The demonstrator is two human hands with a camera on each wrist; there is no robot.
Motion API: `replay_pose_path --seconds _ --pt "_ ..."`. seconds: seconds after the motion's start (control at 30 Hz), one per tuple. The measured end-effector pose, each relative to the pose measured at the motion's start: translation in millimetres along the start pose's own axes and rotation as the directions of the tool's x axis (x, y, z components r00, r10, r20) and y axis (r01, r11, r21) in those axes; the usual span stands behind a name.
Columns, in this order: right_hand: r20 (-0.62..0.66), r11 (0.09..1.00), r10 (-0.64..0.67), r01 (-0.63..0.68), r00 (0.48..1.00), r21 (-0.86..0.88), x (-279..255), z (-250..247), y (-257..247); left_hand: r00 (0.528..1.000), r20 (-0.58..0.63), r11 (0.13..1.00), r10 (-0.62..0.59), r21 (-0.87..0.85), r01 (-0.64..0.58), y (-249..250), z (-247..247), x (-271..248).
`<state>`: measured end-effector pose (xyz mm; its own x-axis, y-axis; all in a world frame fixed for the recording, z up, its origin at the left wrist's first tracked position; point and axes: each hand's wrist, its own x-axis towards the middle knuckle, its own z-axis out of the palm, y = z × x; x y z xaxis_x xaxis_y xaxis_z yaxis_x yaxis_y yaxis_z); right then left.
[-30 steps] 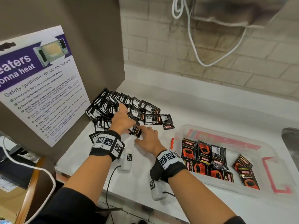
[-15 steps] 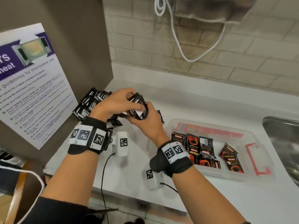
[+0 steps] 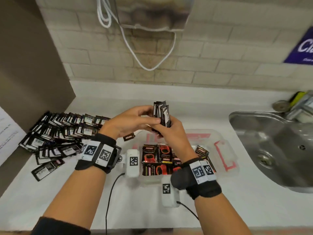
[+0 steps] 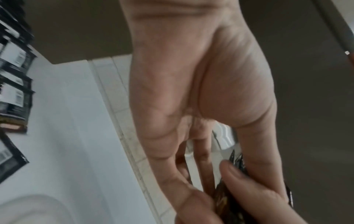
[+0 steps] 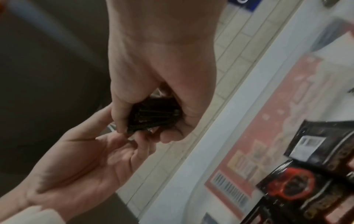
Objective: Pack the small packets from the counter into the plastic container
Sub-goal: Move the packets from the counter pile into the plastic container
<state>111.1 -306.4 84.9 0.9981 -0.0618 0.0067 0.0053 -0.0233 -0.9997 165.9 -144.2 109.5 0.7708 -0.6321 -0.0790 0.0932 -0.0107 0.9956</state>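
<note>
Centre of frame: upright stack of small black foil packets [image 3: 162, 114] clamped in curled right hand [image 3: 171, 133], edges squared by near-straight fingers of left hand [image 3: 128, 123], above clear plastic container [image 3: 226, 150], likely for neat insertion; loose black packets [image 3: 59, 133] fanned on counter [image 3: 84, 200], left.

Head view. Packet [image 3: 152, 169] in plastic container [image 3: 226, 142], 6 o'clock of centre: "SUPREMO", first letters unclear. Blue sign [image 3: 303, 46] on wall, 2 o'clock: "Cla", cut off. Poster [image 3: 6, 133], 9 o'clock: print illegible.
</note>
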Motion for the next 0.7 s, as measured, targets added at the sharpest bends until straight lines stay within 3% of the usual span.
replay_pose_path --seconds 0.17,0.37,0.47,0.57,0.7 --pt "-0.031 0.998 0.019 -0.017 0.999 0.067 -4.1 -36.3 12.0 0.997 0.051 0.992 -0.049 0.121 0.043 6.5 30.5 31.7" --pt "0.142 0.975 -0.024 -0.009 0.99 0.224 -5.1 -56.5 11.8 0.988 0.128 0.986 -0.086 0.154 0.066 16.1 49.7 44.5" --pt "0.169 0.947 -0.021 -0.034 0.985 0.318 -0.9 -56.2 14.6 0.986 0.138 0.973 -0.088 0.224 0.056 22.4 56.4 49.0" --pt "0.197 0.919 0.009 -0.085 0.98 0.385 4.0 -53.8 18.6 0.983 0.146 0.946 -0.109 0.32 0.058 32.9 57.6 51.7" --pt "0.141 0.922 0.027 -0.079 0.99 0.379 13.0 -47.2 20.7 0.974 0.154 0.861 -0.165 0.505 0.066 40.8 55.2 59.0"
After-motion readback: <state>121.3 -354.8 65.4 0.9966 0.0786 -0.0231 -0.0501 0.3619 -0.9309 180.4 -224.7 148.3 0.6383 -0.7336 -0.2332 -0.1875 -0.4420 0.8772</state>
